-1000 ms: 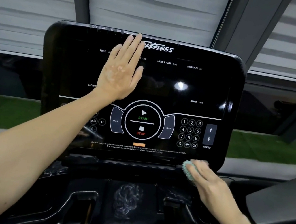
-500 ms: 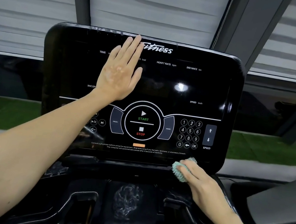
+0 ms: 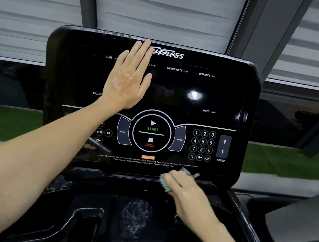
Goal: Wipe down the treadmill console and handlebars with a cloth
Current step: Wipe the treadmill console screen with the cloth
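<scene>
Cloth (image 3: 166,182): one, teal-green and bunched up, at the bottom edge of the console (image 3: 224,97), right of centre and just under the line of warning text.
Right hand (image 3: 189,197): fingers curled over the cloth and pressing it to the console's lower rim. The cloth shows past the fingertips on the left.
Left hand (image 3: 127,80): flat on the upper left of the screen, fingers straight and close together. It holds nothing, and its fingertips reach the top edge beside the "Fitness" logo (image 3: 168,53).
Cloth to left hand: well apart. The cloth lies lower and to the right, with the START/STOP ring (image 3: 151,134) between them.
Hands counted: two, both touching the console.
Console counted: one, glossy black and unlit.
Keypad (image 3: 202,145): twelve keys, made up of the digits 0 to 9, a back arrow and OK. It sits above the cloth.
Speed arrows (image 3: 223,146): two, one up and one down, right of the keypad.
Side buttons: two, PROG (image 3: 122,132) and MODE (image 3: 179,139), flanking the ring.
</scene>
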{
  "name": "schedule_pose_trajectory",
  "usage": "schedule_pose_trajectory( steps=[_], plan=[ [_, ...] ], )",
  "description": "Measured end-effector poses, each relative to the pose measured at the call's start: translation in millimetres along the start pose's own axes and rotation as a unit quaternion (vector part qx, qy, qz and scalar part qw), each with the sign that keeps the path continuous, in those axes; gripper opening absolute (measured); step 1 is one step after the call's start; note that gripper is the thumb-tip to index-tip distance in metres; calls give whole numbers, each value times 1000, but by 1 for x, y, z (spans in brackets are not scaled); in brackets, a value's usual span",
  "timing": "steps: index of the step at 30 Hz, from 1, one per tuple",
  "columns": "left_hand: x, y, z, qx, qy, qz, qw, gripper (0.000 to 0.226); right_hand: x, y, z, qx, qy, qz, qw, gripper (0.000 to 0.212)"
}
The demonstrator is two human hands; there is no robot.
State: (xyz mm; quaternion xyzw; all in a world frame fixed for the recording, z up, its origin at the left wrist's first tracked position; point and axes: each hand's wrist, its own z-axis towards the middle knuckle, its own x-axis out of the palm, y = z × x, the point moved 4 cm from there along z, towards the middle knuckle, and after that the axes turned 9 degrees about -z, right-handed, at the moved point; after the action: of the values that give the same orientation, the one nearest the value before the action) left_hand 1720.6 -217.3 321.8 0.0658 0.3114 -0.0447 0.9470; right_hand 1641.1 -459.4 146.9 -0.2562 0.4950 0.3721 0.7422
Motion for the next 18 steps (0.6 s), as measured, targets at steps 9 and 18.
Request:
schedule_pose_trajectory(
  steps=[9,18],
  plan=[
    [-2,1,1,8,-3,-10,1000,59,11,3,2,-17,11,-1,1000,54],
    [-3,1,0,3,-4,-2,1000,59,-20,-26,-33,2,-29,3,1000,69]
  ],
)
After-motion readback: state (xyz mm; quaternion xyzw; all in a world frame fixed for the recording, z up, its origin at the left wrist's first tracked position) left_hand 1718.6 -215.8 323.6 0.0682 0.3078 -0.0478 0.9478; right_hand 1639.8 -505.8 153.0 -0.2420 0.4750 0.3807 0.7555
